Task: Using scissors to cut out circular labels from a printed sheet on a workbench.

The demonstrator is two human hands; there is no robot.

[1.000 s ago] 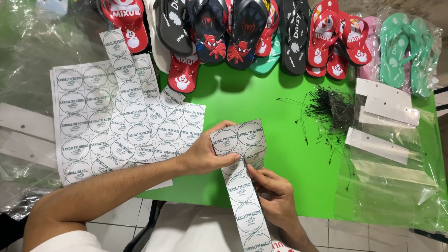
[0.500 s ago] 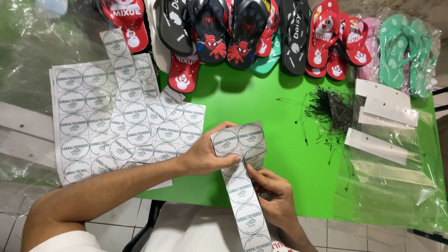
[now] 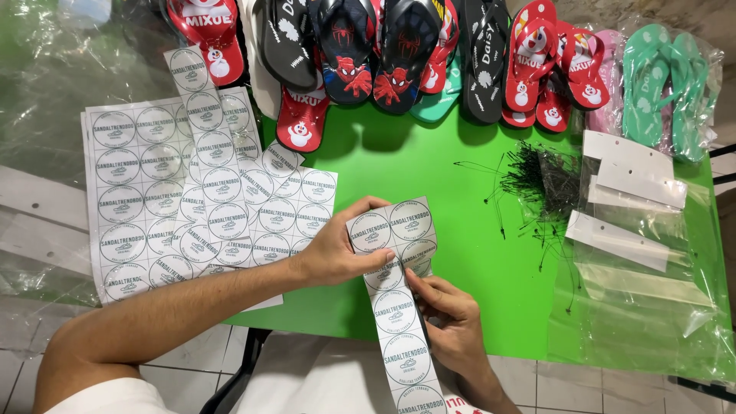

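A green counter [image 3: 429, 165] carries a row of flip-flops [image 3: 399, 54] along its far edge. Sticker sheets [image 3: 165, 195] lie at the left. A heap of thin black ties [image 3: 537, 172] sits right of centre, beside clear plastic bags [image 3: 640, 253].

left hand [image 3: 337, 249] fingers pinched in a grip, right hand [image 3: 452, 322] curled beneath, forearms bare

Both hands are on a strip of round stickers [image 3: 395, 307] over the green table [image 3: 429, 169]: left hand [image 3: 337, 249] pinches the top, right hand [image 3: 452, 322] grips lower down. Sticker sheets [image 3: 153, 199] lie left, flip-flops [image 3: 399, 46] along the far edge, clear bags [image 3: 636, 253] right.
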